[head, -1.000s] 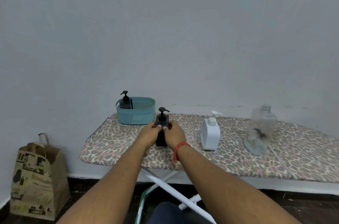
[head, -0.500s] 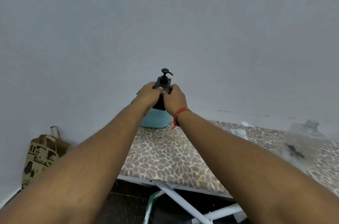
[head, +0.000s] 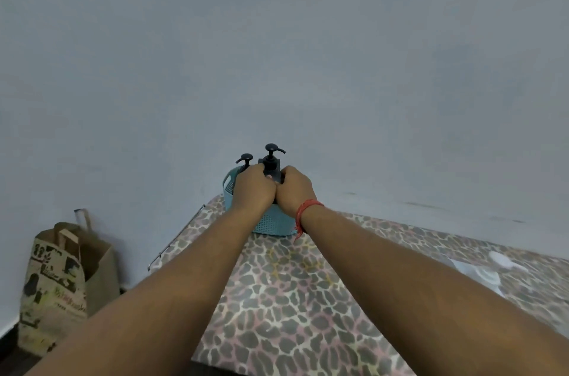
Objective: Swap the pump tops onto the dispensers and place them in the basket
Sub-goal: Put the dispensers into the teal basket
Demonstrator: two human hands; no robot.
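Head view is filled mostly by a plain pale grey wall (head: 277, 37), below which an ironing board (head: 292, 298) covered in leopard-print fabric is seen. Compared with half a second earlier, the black dispenser (head: 272, 167) has been carried further forward and lowered, so that it is now held over the teal basket (head: 274, 223) at the board's far end, where before it was raised in front of the wall. A printed brown paper bag (head: 61, 283) with flat handles is stood on the floor at the left. The basket is oval, of perforated plastic, and a second black pump top (head: 245, 158) is seen rising from it. The square-shouldered dispenser, topped by a curved-spout pump, is gripped from both sides: the left hand (head: 254, 188) and right hand (head: 295, 188) are curled round its body, knuckles touching. A red thread band (head: 306, 212) is worn on the right wrist.
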